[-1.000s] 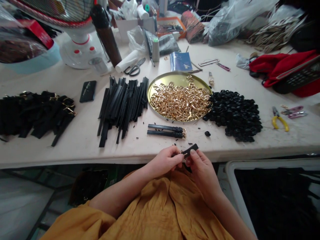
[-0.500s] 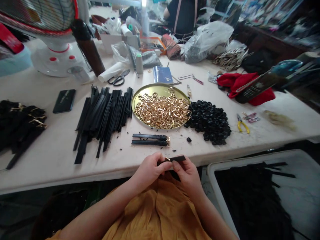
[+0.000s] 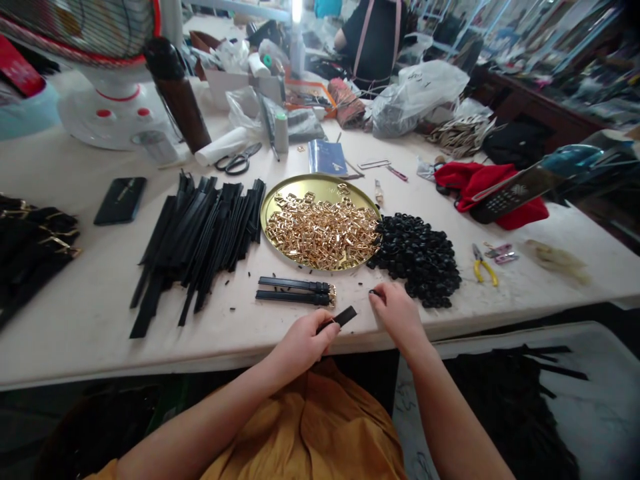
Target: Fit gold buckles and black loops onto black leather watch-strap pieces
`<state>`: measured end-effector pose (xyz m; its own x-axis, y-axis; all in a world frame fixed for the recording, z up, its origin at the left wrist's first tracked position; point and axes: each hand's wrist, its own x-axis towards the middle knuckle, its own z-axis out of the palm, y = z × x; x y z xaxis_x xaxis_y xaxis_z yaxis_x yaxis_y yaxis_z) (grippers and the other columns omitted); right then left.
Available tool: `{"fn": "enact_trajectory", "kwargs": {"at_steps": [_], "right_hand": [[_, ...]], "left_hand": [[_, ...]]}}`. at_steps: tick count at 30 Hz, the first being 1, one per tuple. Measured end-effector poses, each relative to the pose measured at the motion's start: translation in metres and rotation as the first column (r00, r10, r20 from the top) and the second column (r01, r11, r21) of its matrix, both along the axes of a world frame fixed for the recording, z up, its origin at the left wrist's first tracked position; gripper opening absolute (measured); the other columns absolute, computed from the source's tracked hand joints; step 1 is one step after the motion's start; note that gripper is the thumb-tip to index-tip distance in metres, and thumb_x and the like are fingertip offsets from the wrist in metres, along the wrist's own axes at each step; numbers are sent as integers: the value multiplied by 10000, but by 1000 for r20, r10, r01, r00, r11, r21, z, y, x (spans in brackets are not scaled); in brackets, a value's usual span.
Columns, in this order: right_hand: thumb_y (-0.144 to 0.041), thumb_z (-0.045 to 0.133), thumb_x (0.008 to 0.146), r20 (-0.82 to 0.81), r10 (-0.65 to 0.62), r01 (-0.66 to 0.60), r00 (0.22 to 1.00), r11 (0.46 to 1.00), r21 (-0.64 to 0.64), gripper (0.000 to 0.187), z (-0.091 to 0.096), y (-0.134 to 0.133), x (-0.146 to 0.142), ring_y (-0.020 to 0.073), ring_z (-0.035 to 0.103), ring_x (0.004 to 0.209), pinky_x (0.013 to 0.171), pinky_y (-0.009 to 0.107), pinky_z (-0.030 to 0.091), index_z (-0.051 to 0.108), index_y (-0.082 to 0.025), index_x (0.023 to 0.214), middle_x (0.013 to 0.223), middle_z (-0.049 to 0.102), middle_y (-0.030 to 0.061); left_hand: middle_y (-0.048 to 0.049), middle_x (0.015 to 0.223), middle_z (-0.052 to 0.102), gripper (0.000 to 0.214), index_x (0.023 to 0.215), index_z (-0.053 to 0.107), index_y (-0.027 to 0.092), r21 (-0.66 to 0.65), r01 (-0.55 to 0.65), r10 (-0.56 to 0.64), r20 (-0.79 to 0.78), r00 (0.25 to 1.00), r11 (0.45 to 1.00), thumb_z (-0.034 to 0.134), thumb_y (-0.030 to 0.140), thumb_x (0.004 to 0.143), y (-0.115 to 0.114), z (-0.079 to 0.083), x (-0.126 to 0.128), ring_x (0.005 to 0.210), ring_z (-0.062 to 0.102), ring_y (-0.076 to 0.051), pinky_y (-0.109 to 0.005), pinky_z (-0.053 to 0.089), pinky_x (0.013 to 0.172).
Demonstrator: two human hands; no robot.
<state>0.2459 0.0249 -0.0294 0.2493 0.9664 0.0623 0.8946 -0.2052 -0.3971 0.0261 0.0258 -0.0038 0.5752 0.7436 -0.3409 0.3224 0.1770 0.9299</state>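
Side clutter on the surface (image 3: 423, 195), plus one person behind it.
From here: white fan (image 3: 107, 127) at far left, brown bottle (image 3: 185, 110) next to it, black phone-like slab (image 3: 121, 200) lying flat in front. Scissors (image 3: 244, 159) by a white roll (image 3: 223, 150); upright spool (image 3: 281, 135) near a blue booklet (image 3: 326, 159). Right side: red cloth (image 3: 463, 177) bunched up, yellow-handled pliers (image 3: 479, 259) in front. Back: orange tray (image 3: 331, 101), stuffed plastic bag (image 3: 420, 93), person (image 3: 377, 37) in a dark top.
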Motion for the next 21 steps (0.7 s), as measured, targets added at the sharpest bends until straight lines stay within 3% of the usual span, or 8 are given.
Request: {"fn": "enact_trajectory", "kwargs": {"at_steps": [2, 4, 6, 8, 14, 18, 21], "right_hand": [[-266, 538, 732, -144, -25, 26, 989, 1000, 7, 86, 0, -1, -5, 200, 529, 688, 665, 344, 402, 556, -188, 760, 761, 562, 57], [-325, 589, 705, -416, -52, 52, 908, 999, -12, 146, 5, -7, -15, 176, 528, 629, 627, 325, 408, 533, -198, 752, 690, 561, 19], [-383, 645, 663, -694, -61, 49, 717, 998, -37, 234, 13, -14, -28, 156, 530, 598, 603, 304, 416, 519, -203, 744, 644, 557, -10], [-397, 698, 620, -856, -65, 49, 514, 998, -47, 285, 21, -22, -40, 134, 534, 596, 607, 285, 426, 522, -203, 733, 645, 561, -28], [-327, 744, 617, -970, -159, 57, 185, 987, -151, 287, 32, -39, -65, 119, 581, 710, 714, 264, 459, 624, -205, 846, 793, 645, -9], [-304, 758, 604, -966, -247, 64, -77, 966, -252, 248, 26, -45, -70, 99, 600, 686, 719, 240, 493, 654, -199, 803, 786, 655, -12], [-286, 768, 590, -950, -261, 61, -173, 960, -274, 220, 22, -47, -73, 106, 611, 684, 699, 242, 516, 659, -203, 762, 754, 653, -16]], "left_hand": [[51, 573, 471, 218, 785, 515, 170, 66, -10, 11, -6, 1000, 998, 412, 356, 836, 0, 2, 1, 513, 438, -87, -191, 337, 495], [42, 599, 493, 199, 780, 532, 171, 150, -10, 14, -24, 1000, 989, 426, 331, 832, 1, 6, 4, 553, 463, -92, -192, 346, 526], [32, 629, 524, 197, 803, 550, 175, 234, -10, 22, -49, 999, 972, 427, 324, 836, 2, 11, 6, 586, 486, -101, -197, 352, 547], [21, 664, 559, 203, 847, 565, 185, 314, -18, 47, -84, 995, 949, 418, 325, 844, 2, 15, 7, 614, 507, -112, -205, 360, 565], [-15, 772, 634, 222, 897, 578, 202, 492, -9, 131, -215, 968, 871, 398, 325, 858, -4, 14, -1, 697, 566, -150, -235, 388, 620], [-27, 811, 649, 239, 944, 591, 209, 486, -20, 139, -210, 968, 874, 399, 319, 855, -10, 15, -7, 729, 580, -155, -236, 412, 653], [-30, 825, 653, 246, 954, 597, 205, 461, -29, 131, -191, 973, 887, 406, 320, 849, -12, 17, -9, 739, 579, -157, -234, 415, 662]]}}
